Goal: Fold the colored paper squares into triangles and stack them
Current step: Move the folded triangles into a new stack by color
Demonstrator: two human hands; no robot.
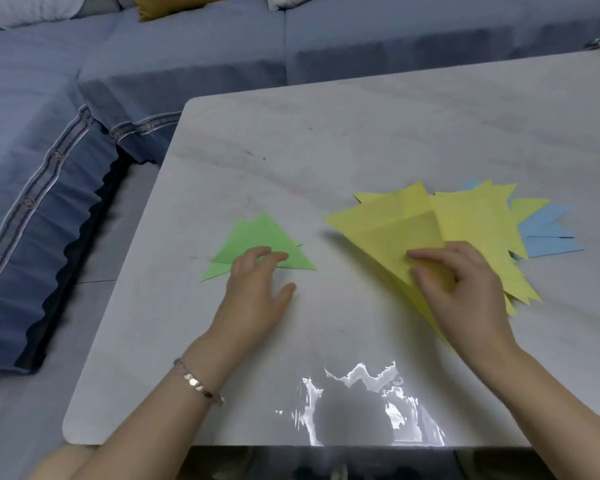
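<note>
Green folded paper triangles [257, 242] lie overlapped on the white table [326, 140], left of centre. My left hand [257, 292] rests at their near edge, fingertips curled onto the green paper. To the right lies a fanned pile of yellow paper [475, 220], with blue paper [548, 237] showing under its far right side. My right hand [461, 289] pinches the near corner of the top yellow sheet [388, 233], which is partly folded and lifted off the pile.
A blue sofa [66, 133] wraps the table's left and far sides, with a yellow cushion [174, 5] at the back. Bright glare [361, 403] sits on the table near its front edge.
</note>
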